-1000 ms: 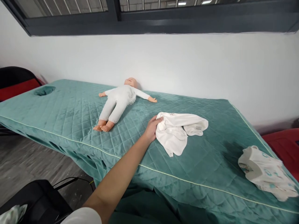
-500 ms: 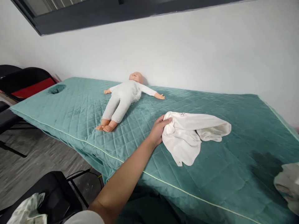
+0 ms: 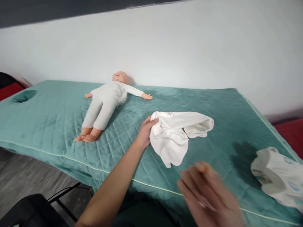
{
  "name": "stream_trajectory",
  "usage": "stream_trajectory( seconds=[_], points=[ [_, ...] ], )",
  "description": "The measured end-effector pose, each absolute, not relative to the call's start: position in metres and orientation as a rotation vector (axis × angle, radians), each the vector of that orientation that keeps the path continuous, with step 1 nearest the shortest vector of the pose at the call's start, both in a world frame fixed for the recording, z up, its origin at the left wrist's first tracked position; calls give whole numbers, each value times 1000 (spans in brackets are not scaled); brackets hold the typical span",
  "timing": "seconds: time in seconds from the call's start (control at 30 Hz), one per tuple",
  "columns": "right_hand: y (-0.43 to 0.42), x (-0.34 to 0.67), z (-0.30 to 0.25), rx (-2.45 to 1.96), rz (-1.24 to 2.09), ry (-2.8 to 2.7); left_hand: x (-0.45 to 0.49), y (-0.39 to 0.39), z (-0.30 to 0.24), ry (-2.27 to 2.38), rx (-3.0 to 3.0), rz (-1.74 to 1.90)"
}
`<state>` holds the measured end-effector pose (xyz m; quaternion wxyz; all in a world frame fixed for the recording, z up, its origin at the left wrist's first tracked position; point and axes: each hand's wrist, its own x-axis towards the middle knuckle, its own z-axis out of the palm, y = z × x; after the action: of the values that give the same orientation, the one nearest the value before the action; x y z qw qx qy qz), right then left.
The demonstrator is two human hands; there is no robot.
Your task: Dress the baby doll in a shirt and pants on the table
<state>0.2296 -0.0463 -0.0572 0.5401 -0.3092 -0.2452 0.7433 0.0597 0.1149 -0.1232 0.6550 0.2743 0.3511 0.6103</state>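
Note:
My left hand (image 3: 145, 134) is closed on the gathered left end of a white baby garment (image 3: 174, 140), which has a small printed label near its top edge. The cloth lies crumpled on the green quilted bed cover (image 3: 213, 104). My right hand (image 3: 208, 195) is over the bed's front edge, apart from the garment. Motion smears its fingers, and I see nothing clear in them. Up and left of the garment lies a baby doll (image 3: 106, 96) on its back, in a white body suit, arms spread and feet toward me.
A white cloth item with green print (image 3: 281, 176) lies bunched at the bed's right. The cover has a round hole (image 3: 25, 96) at the far left. A wall (image 3: 165, 47) runs behind the bed. A black chair (image 3: 30, 209) stands at the lower left.
My view has turned to the right, so the bed and doll appear further left. My right hand has come into view at the lower right. My left hand keeps its hold on the garment.

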Motion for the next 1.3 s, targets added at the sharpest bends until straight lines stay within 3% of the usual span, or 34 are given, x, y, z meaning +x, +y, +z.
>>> stream_trajectory(
  seconds=[0.13, 0.37, 0.57, 0.87, 1.3],
  points=[
    [-29, 211, -61, -583, 1837, -414, 59, 115, -126, 802, 640, 1412],
    [-36, 199, -61, -780, 1780, -456, 60, 117, -131, 848, 711, 1426],
    [-38, 193, -54, -949, 1666, -467, 59, 89, -126, 1453, 1137, 1916],
    [-48, 181, -54, -906, 1609, -688, 40, -28, -66, 1179, 1693, 1467],
    [-58, 180, -45, -918, 1374, -1362, 5, -58, -34, 1301, 1978, 1323]
  ],
)
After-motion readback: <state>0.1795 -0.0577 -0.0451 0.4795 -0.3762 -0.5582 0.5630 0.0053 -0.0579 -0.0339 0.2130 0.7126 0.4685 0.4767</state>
